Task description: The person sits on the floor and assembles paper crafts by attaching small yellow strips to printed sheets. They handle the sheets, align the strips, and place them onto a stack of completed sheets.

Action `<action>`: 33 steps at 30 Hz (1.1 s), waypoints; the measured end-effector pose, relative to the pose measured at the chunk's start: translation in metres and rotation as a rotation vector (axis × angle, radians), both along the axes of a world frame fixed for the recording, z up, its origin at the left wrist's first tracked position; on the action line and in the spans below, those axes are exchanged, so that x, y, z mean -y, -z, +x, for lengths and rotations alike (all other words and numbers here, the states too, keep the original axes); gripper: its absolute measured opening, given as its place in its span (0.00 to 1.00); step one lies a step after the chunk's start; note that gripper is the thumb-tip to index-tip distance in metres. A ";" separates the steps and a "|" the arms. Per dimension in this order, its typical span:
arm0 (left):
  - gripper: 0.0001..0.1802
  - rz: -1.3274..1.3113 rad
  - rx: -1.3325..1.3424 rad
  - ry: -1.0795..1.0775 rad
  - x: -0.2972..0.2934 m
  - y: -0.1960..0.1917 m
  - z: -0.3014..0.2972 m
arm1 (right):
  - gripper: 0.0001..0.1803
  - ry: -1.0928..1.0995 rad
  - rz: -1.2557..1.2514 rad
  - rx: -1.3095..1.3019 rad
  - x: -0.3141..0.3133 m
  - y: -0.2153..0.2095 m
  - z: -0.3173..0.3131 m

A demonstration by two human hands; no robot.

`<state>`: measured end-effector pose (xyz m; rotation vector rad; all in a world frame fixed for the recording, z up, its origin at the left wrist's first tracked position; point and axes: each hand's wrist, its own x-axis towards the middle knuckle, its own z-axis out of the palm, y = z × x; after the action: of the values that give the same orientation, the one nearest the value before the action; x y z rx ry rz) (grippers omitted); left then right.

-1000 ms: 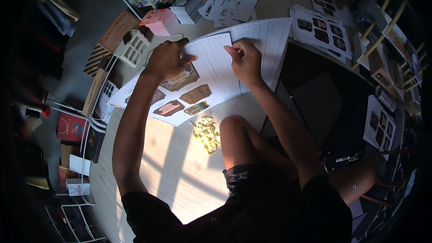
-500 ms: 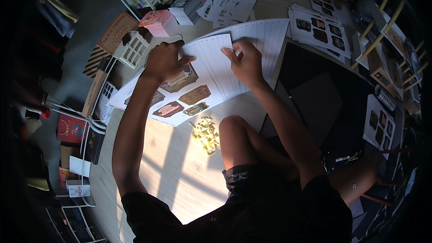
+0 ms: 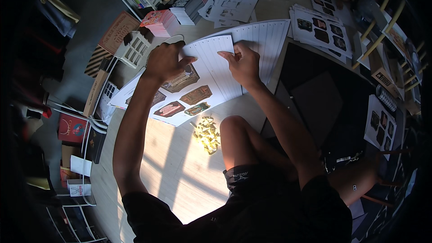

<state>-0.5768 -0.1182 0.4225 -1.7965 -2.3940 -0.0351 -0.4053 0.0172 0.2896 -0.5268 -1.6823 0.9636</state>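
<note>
Gripping the white lined sheet (image 3: 211,65) at upper centre, the left hand (image 3: 164,60) and right hand (image 3: 243,65) were both closed on its edges

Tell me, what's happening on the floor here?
A person sits on a pale wooden floor amid scattered papers, working with both hands on a white lined sheet. The left hand presses its left edge while the right hand pinches its upper right corner. The sheet lies over a sheet of printed labels, some with dark and coloured pictures. A small heap of yellow scraps lies by the knee, and a black mat lies to the right.
</note>
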 end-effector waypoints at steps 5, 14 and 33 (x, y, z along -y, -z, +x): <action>0.34 0.044 -0.023 0.014 0.002 0.001 0.001 | 0.18 -0.014 -0.044 -0.016 -0.001 0.004 0.001; 0.35 0.051 -0.042 0.007 0.004 0.002 0.000 | 0.17 -0.017 -0.039 0.003 -0.006 0.004 0.006; 0.33 0.156 -0.051 0.122 0.007 0.011 -0.005 | 0.18 0.199 0.212 -0.086 -0.003 -0.002 0.005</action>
<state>-0.5820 -0.1251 0.4114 -1.8455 -2.1789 -0.1819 -0.4003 0.0201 0.2914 -0.4927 -1.5991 0.6470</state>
